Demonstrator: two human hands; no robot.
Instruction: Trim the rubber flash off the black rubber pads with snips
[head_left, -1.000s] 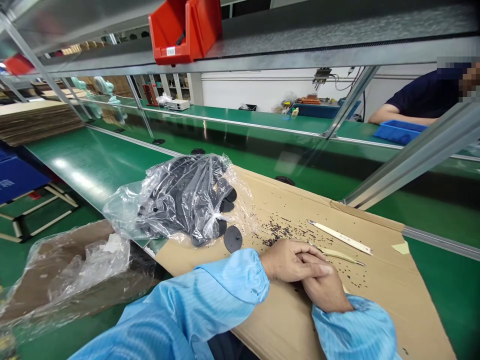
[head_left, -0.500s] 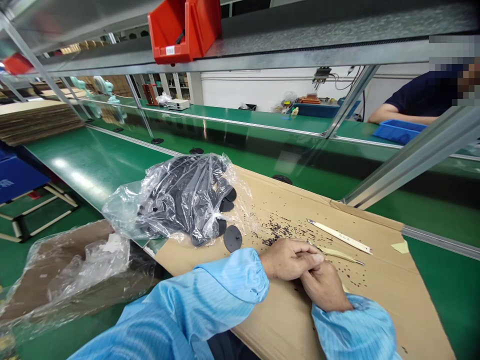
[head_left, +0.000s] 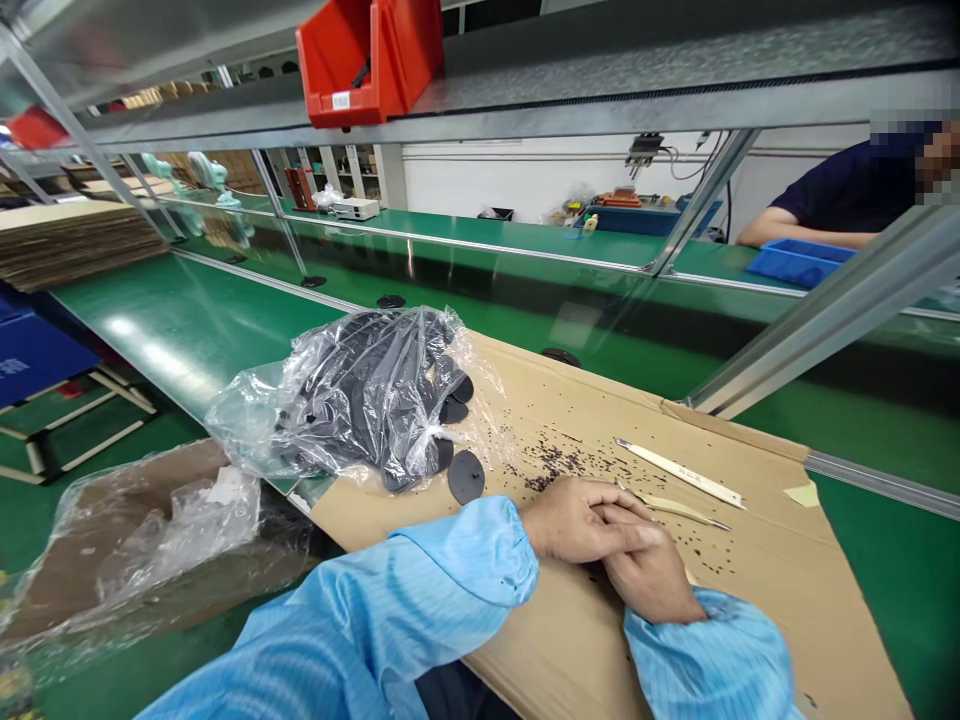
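Observation:
My left hand (head_left: 574,522) lies over my right hand (head_left: 654,572), its fingers closed across it and the thumb on top. The right hand's fingers are hidden beneath; whether anything is between the palms does not show. Both rest above a cardboard sheet (head_left: 555,640). Beyond them are scattered tiny black pieces (head_left: 559,460), a yellowish pair of tweezers (head_left: 686,512) close to the fingers, and a white slim tool (head_left: 679,472). A black disc (head_left: 466,477) with a small central stub sits left of the hands, beside a clear plastic bag (head_left: 375,390) of similar discs.
A lined carton (head_left: 150,560) stands low at the left. Metal posts (head_left: 840,310) and a shelf with a red bin (head_left: 375,60) stand above the green bench. Several black discs lie along the far strip. Across it, a person leans by a blue tray (head_left: 801,262).
My left hand's fingers and thumb have slid slightly to the right, further over my right hand. The tools, bag and discs have stayed put.

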